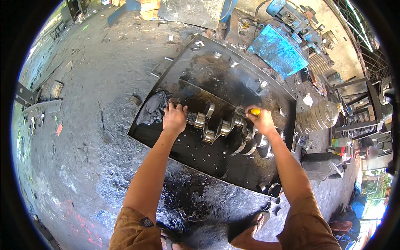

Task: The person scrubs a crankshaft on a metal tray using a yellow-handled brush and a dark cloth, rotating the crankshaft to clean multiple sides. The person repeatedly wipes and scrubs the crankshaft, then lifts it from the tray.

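Crankshaft – lies on its side in the black metal tray, running from left of the tray's middle to its near right part; bare metal journals shiny, lower throws partly in shadow. Closest to camera: two sandaled feet on the dark, stained floor, just off the tray's near edge. Both forearms, brown sleeves pushed up, reach in over that same edge. Small curved bearing shells sit at the tray's near right corner.

Left hand is over the crankshaft's left end in the tray's left part, fingers bent and slightly spread, palm down; thumb hidden, so can't tell if it grips or only rests. Right hand is right of the tray's middle, above the crankshaft, fingers closed on a yellow-handled tool – working end too small to make out. Grey crumpled cloth lies inside the tray's left corner, just beside the left hand. Wet dark patches and small bright spots on the tray bottom.

Right of the tray: a black jerrycan, and a big clear plastic bottle lying tilted. More half-round shells are scattered along the tray's far side. Beyond the tray, far right: blue machine, paint worn. Directly past the tray's far corner: a grey metal sheet.
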A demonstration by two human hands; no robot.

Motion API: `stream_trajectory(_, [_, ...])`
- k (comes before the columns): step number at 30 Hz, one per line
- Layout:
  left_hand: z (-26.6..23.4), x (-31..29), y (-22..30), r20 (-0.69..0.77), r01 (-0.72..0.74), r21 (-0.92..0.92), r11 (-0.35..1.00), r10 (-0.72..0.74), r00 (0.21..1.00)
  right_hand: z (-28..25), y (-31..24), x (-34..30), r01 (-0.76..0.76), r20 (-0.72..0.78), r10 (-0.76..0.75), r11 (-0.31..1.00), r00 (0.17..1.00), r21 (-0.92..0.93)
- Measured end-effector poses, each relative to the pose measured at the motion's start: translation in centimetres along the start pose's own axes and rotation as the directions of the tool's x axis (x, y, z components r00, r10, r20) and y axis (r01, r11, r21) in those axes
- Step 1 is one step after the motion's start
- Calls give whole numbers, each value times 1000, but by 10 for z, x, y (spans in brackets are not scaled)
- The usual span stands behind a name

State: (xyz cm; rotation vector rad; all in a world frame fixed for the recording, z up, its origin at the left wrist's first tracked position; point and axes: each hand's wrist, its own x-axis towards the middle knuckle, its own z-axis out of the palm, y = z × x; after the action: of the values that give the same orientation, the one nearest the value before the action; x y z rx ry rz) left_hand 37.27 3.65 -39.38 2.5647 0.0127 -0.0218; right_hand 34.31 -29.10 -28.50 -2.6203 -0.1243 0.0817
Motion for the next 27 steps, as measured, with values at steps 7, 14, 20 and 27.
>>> stream_trajectory(7, [3,-1,1,-13,35,32,999,-35,999,-3,21,11,-416,175,417,603,892,680])
stream_trajectory(14, [1,1,4,47,49,39,998,-51,998,-14,33,5,-440,197,461,510,865,739])
stream_trajectory(20, [-5,0,3,89,54,12,998,-55,995,16,15,2,-436,119,511,563,852,702])
stream_trajectory(27, [-6,2,3,118,40,-14,999,-39,992,-39,-10,-63,22,-135,11,970,991,241])
